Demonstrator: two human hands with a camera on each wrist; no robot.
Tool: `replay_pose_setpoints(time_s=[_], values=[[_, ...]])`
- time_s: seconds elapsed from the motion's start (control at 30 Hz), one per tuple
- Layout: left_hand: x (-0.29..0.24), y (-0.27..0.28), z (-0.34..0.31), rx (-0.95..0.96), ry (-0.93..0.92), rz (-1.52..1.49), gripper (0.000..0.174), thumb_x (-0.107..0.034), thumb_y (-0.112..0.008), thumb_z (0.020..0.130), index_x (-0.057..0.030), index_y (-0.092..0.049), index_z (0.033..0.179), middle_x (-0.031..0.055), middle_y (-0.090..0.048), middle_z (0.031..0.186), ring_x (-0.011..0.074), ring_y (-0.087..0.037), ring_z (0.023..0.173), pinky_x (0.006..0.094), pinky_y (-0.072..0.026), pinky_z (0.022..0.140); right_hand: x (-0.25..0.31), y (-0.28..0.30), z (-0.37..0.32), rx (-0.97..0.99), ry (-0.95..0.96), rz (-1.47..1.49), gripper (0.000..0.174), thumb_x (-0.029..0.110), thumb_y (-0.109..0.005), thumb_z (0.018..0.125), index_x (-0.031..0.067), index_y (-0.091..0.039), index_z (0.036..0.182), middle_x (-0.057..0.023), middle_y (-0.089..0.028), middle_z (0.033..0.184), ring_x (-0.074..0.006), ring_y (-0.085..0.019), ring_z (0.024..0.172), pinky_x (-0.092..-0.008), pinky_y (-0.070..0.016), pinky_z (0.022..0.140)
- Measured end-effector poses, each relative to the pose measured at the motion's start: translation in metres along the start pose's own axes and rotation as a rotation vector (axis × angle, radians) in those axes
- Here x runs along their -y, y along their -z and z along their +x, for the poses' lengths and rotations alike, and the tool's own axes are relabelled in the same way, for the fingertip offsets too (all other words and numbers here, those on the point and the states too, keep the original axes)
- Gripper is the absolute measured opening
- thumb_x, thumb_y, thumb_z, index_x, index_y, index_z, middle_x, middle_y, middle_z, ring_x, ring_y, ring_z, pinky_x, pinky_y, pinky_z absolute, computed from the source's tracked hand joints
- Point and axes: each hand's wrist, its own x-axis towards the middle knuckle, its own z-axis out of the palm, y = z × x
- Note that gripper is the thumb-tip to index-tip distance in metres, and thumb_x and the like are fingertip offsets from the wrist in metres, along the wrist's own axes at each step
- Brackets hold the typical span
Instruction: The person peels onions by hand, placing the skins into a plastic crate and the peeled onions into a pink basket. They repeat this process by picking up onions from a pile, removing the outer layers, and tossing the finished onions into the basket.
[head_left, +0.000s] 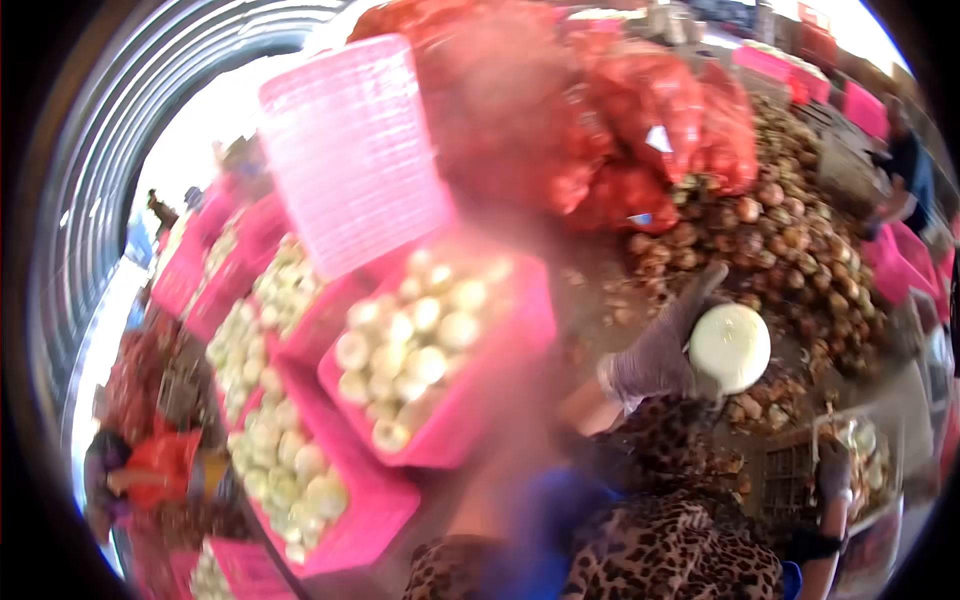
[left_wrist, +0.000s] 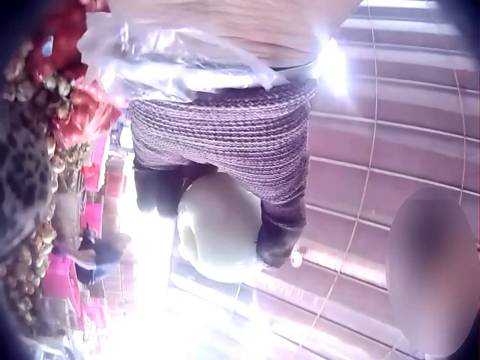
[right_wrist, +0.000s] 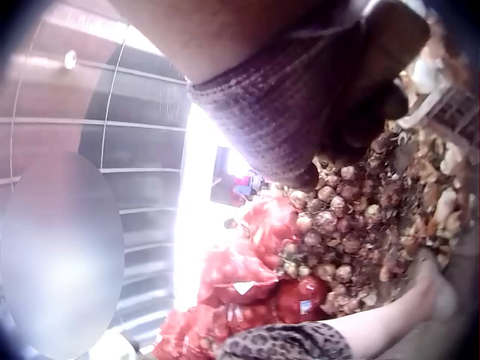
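Left wrist: onion [left_wrist: 217, 232] in gloved hand [left_wrist: 232, 142]

On the left stand crates [head_left: 375, 510] holding peeled onions [head_left: 425, 318], with another crate [head_left: 350, 150] upended behind the nearest; ahead lie filled sacks [head_left: 645, 110], and a heap of unpeeled onions [head_left: 790, 240] spreads from them to the right. The left hand [head_left: 655, 355] grips a single onion [head_left: 730, 348] before the heap, while the right hand [head_left: 835, 470] is at a low basket [head_left: 787, 472] farther right, though whether over or inside is unclear.
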Motion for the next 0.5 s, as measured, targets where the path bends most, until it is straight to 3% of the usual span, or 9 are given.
replay_pose_setpoints(time_s=[0.03,0.13,0.23,0.27,0.37,0.5], values=[[-0.006,0.018,-0.010,-0.118,0.009,-0.008,0.108,-0.026,-0.086,0.065,-0.0065,-0.021,0.149,0.0127,-0.057,0.115,0.0246,-0.058,0.105,0.0368,-0.0455,0.097,0.026,0.014,-0.019,0.092,-0.147,0.180,0.032,0.027,-0.058,0.089,0.0011,-0.066,0.106,-0.0176,-0.069,0.086,-0.0285,-0.067,0.087,-0.0360,-0.0498,0.076],[-0.048,0.079,-0.054,-0.519,0.051,0.127,0.098,-0.020,-0.084,0.065,-0.0054,-0.027,0.144,0.0120,-0.056,0.116,0.0233,-0.057,0.106,0.0356,-0.0467,0.095,0.019,0.006,-0.014,0.122,0.007,-0.021,0.034,0.022,-0.058,0.090,-0.0018,-0.064,0.112,-0.0154,-0.070,0.089,-0.0233,-0.064,0.082,-0.0343,-0.0480,0.076],[-0.110,0.150,-0.124,-0.917,0.056,0.461,0.088,-0.014,-0.082,0.065,-0.0043,-0.034,0.138,0.0114,-0.055,0.118,0.0221,-0.056,0.107,0.0345,-0.0478,0.093,-0.030,-0.030,0.017,0.044,0.150,0.064,0.036,0.023,-0.059,0.091,-0.0025,-0.063,0.115,-0.0143,-0.070,0.094,-0.0219,-0.061,0.080,-0.0336,-0.0476,0.077],[-0.131,0.166,-0.149,-1.023,0.067,0.588,0.085,-0.012,-0.081,0.065,-0.0040,-0.036,0.136,0.0112,-0.054,0.118,0.0216,-0.055,0.107,0.0341,-0.0482,0.093,-0.010,-0.025,0.012,0.131,0.069,0.173,0.037,0.025,-0.060,0.091,-0.0025,-0.063,0.115,-0.0154,-0.070,0.099,-0.0219,-0.062,0.086,-0.0333,-0.0473,0.080],[-0.181,0.186,-0.215,-1.167,0.146,0.942,0.076,-0.006,-0.079,0.064,-0.0029,-0.043,0.131,0.0106,-0.053,0.120,0.0204,-0.054,0.108,0.0330,-0.0494,0.091,-0.030,-0.038,0.024,0.098,0.129,0.191,0.039,0.028,-0.061,0.091,-0.0021,-0.063,0.115,-0.0165,-0.069,0.102,-0.0233,-0.063,0.090,-0.0342,-0.0472,0.081],[-0.217,0.165,-0.283,-1.058,0.430,1.455,0.069,-0.009,-0.075,0.066,-0.0002,-0.046,0.127,0.0150,-0.053,0.122,0.0289,-0.053,0.113,0.0387,-0.0458,0.096,-0.008,-0.044,0.025,0.140,0.196,0.113,0.035,0.022,-0.059,0.089,-0.0013,-0.063,0.114,-0.0197,-0.068,0.099,-0.0271,-0.064,0.088,-0.0362,-0.0473,0.078]])
